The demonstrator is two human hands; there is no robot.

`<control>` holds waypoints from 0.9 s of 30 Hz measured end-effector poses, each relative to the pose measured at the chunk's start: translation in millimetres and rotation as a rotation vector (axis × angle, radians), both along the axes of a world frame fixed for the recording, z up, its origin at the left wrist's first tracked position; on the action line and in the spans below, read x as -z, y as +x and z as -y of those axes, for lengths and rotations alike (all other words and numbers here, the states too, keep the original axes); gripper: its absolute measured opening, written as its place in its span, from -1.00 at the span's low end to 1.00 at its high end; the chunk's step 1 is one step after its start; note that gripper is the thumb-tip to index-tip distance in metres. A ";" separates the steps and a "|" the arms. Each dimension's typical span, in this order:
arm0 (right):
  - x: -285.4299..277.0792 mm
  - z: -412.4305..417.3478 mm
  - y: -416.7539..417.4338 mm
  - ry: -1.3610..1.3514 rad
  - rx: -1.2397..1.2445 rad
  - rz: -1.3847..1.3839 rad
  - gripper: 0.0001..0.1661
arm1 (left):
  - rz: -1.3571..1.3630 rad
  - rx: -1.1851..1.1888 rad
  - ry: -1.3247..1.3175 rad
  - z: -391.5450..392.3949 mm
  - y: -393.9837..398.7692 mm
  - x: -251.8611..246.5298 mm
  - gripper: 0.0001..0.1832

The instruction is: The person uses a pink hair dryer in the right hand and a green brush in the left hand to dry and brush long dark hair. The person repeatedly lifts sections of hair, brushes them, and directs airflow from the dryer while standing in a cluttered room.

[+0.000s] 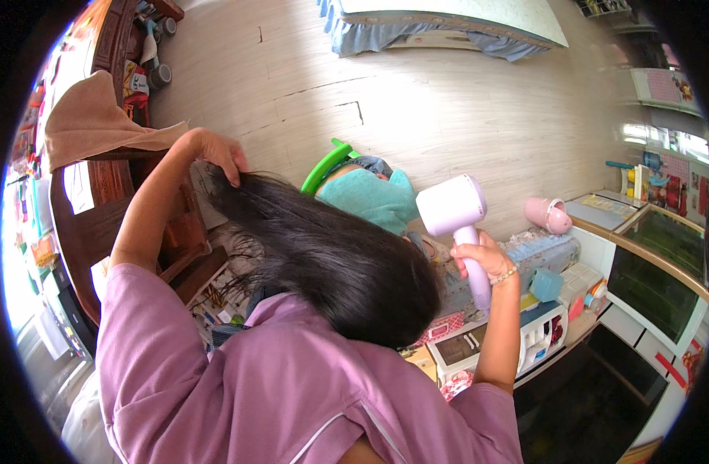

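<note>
A person's head with long dark hair (331, 249) fills the middle of the view, just in front of my purple shirt. My left hand (224, 153) pinches strands near the hair's far left end, drawing it out sideways. At the right of the head, my right hand (485, 258) grips the handle of a pale lilac hair dryer (453, 206). Its wide head is raised above the floor and points left, apart from the hair. Beyond the hair are a teal towel (363, 194) and a green curved chair part (328, 165). The face is hidden.
A dark wooden chair (93, 232) with a brown cloth (93, 127) over it stands at left. To the right are a low cabinet (627, 232), a pink bucket (543, 214) and a teal box (546, 284). A bed with a blue skirt (377, 37) stands across the wooden floor (244, 93).
</note>
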State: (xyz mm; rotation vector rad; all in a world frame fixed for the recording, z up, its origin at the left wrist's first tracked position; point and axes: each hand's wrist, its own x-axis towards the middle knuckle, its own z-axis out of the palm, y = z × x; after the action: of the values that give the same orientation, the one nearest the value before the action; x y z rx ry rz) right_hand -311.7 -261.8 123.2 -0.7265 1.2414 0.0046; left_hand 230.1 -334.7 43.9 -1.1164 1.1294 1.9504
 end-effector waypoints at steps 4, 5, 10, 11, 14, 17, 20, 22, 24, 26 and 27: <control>-3.0 -3.1 -1.7 0.017 0.080 0.023 -0.71 | 0.612 0.545 -0.490 17.2 -1.8 21.7 -0.41; -5.0 -6.6 -1.2 0.033 0.141 0.069 -0.70 | 0.532 0.485 -0.686 21.3 -20.6 29.1 -0.34; 1.0 -8.4 -2.7 0.060 0.140 0.104 -0.67 | -0.876 -0.347 -0.466 -7.7 -204.2 41.6 -0.07; 2.4 -10.5 -2.5 0.094 0.175 0.136 -0.67 | -0.857 -0.182 -0.286 -19.6 -225.5 6.9 0.05; -0.8 -10.8 0.5 0.059 0.089 0.007 -0.64 | -1.013 0.045 -0.161 -47.1 -230.6 -19.9 0.11; -1.7 -7.0 3.1 0.057 -0.024 -0.057 -0.63 | -0.882 0.034 -0.157 -59.4 -202.8 -22.9 -0.09; 5.6 -16.1 -7.8 0.107 0.059 0.229 -0.66 | -0.789 0.064 -0.108 -41.2 -159.0 -16.6 -0.56; -4.0 -13.8 -1.0 0.053 0.061 0.121 -0.69 | -0.588 0.085 -0.193 -25.6 -115.2 -4.9 -0.64; -7.2 -14.4 -2.2 0.045 0.083 0.110 -0.71 | -0.334 0.102 -0.173 -14.8 -76.5 0.7 -0.59; 0.0 -17.9 -11.1 0.084 0.123 0.191 -0.71 | -0.055 0.195 -0.339 -8.7 -42.9 15.5 -0.54; -1.4 -18.8 -12.4 0.056 0.121 0.180 -0.72 | 0.052 0.290 -0.412 -6.3 -23.6 32.8 -0.49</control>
State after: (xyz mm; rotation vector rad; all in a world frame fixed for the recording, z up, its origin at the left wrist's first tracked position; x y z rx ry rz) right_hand -324.1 -242.9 124.6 -0.5893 1.1071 -0.1231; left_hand 206.5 -328.5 11.1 -1.1232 1.6135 1.4963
